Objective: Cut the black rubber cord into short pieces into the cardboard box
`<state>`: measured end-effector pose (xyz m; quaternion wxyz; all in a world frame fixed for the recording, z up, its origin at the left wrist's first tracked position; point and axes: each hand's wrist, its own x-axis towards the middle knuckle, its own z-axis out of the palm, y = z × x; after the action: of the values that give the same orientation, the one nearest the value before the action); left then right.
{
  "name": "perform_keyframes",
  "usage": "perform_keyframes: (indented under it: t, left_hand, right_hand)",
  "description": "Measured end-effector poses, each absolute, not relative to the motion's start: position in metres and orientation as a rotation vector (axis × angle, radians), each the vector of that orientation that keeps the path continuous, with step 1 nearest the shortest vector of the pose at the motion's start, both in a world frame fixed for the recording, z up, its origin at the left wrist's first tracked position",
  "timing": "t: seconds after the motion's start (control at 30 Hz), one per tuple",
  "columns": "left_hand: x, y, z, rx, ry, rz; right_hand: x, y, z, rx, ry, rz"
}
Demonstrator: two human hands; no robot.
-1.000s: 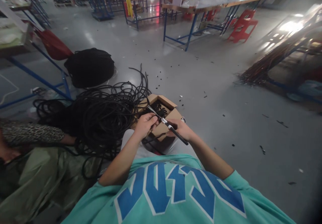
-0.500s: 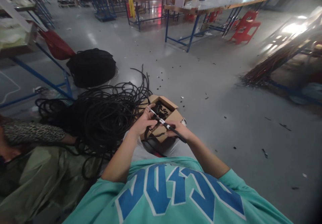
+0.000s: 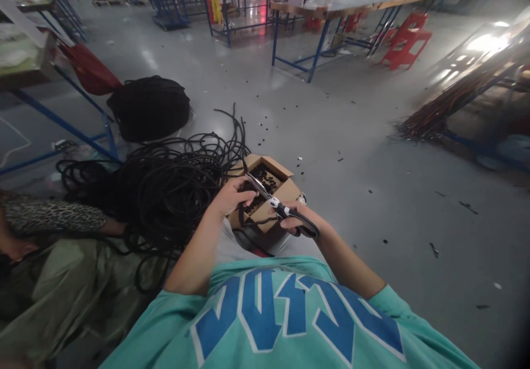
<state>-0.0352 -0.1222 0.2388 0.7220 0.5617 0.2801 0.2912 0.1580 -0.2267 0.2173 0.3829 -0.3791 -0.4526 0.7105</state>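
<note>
My right hand [image 3: 295,217] grips a pair of scissors [image 3: 275,202] with black-and-white handles. Their blades point up and left, just above a cardboard box [image 3: 285,169] between my knees. Beside the blade tips, my left hand [image 3: 232,196] is closed on a black cord [image 3: 241,214]; part of it shows below the fingers, and the rest of the grip is hidden. Inside the box lie many short black pieces [image 3: 268,180].
A large heap of black cord [image 3: 165,192] spreads on the floor at left, with a black bundle [image 3: 149,108] behind it. Another person's leg in leopard print [image 3: 53,217] is close on the left. Tables [image 3: 327,11], red stools [image 3: 408,40] and a rack of thin rods [image 3: 439,106] stand farther off.
The scissors have turned so their handle loops show more broadly, and the handles sit slightly farther right. My left hand has shifted a little left, with its fingers closer together.
</note>
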Motion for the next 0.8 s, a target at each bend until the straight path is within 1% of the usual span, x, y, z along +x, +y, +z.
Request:
perform_keyframes:
  t: [0.17, 0.3, 0.4, 0.47, 0.57, 0.8]
  left_hand:
    - [-0.025, -0.105, 0.223, 1.251, 0.92, 0.799]
    - [-0.004, -0.064, 0.203, 1.287, 1.096, 0.88]
    - [0.012, -0.033, 0.194, 1.16, 1.163, 0.931]
    - [0.018, -0.024, 0.192, 1.037, 1.139, 0.942]
    - [0.018, -0.032, 0.195, 0.96, 1.01, 0.93]
    - [-0.002, -0.097, 0.212, 1.021, 0.663, 0.905]
  right_hand:
    - [0.161, -0.234, 0.215, -0.932, -1.033, 1.746]
    - [0.166, -0.243, 0.213, -1.0, -0.987, 1.698]
    - [0.172, -0.251, 0.207, -1.097, -0.965, 1.647]
    - [0.177, -0.256, 0.2, -1.135, -0.931, 1.628]
    - [0.182, -0.265, 0.192, -1.168, -0.885, 1.629]
    - [0.182, -0.272, 0.195, -1.295, -0.977, 1.609]
